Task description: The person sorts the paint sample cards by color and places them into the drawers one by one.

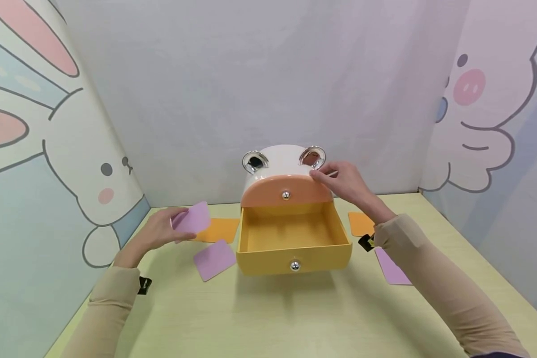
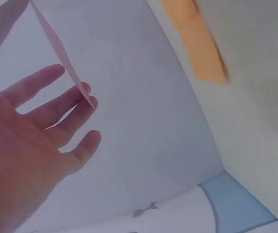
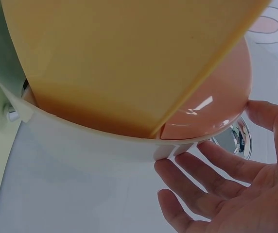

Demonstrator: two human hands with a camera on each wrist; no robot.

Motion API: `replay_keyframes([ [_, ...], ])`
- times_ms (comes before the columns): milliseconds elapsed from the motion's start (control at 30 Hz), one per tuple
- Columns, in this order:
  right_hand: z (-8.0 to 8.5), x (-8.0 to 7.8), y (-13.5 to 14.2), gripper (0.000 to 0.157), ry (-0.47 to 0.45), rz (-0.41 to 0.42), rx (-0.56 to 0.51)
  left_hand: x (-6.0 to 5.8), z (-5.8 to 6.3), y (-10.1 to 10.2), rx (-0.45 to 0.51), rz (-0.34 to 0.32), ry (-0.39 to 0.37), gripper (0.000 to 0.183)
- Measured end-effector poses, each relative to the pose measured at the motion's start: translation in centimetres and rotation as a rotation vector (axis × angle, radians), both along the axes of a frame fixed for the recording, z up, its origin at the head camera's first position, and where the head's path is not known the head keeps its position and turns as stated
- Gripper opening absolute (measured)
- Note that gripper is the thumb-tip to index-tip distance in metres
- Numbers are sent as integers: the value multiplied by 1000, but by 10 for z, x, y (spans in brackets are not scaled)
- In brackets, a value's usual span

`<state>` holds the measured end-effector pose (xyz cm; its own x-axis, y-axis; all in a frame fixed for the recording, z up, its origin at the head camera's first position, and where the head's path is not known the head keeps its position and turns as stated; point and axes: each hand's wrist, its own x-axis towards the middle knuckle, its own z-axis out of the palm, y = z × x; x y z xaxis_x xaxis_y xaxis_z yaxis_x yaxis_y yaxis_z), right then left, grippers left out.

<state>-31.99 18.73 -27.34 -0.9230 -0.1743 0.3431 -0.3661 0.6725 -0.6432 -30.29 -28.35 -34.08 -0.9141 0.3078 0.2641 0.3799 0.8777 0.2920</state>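
Observation:
In the head view my left hand (image 1: 161, 228) holds a purple card (image 1: 197, 217) by its edges, thumb on one side and fingertips on the other. The left wrist view shows the card (image 2: 61, 53) nearly edge-on. A frog-like drawer box (image 1: 277, 158) has a white top, silver-rimmed eyes, a coral upper drawer (image 1: 268, 193) that is closed and a yellow lower drawer (image 1: 268, 261) pulled out. My right hand (image 1: 345, 183) grips the box's right front edge. In the right wrist view, its thumb is at the coral front and its fingers (image 3: 187, 187) touch the white side.
Left of the box, an orange card (image 1: 221, 230) and another purple card (image 1: 215, 260) lie on the pale table (image 1: 183, 318). To its right lie an orange card (image 1: 359, 223) and a purple card (image 1: 391, 268), partly covered by the right arm. Cartoon-printed walls stand on both sides.

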Motion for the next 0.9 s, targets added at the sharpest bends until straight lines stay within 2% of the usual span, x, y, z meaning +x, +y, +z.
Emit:
replay_keyframes([
  [233, 0, 0, 0, 42, 1, -1, -5, 14, 32, 32, 59, -77, 34, 82],
  [500, -1, 1, 0, 42, 6, -1, -12, 30, 62, 73, 81, -193, 134, 80],
  [700, -1, 1, 0, 42, -2, -7, 0, 38, 76, 98, 82, -290, 187, 77],
  [900, -1, 1, 0, 43, -6, -7, 5, 41, 81, 120, 68, -383, 226, 74],
])
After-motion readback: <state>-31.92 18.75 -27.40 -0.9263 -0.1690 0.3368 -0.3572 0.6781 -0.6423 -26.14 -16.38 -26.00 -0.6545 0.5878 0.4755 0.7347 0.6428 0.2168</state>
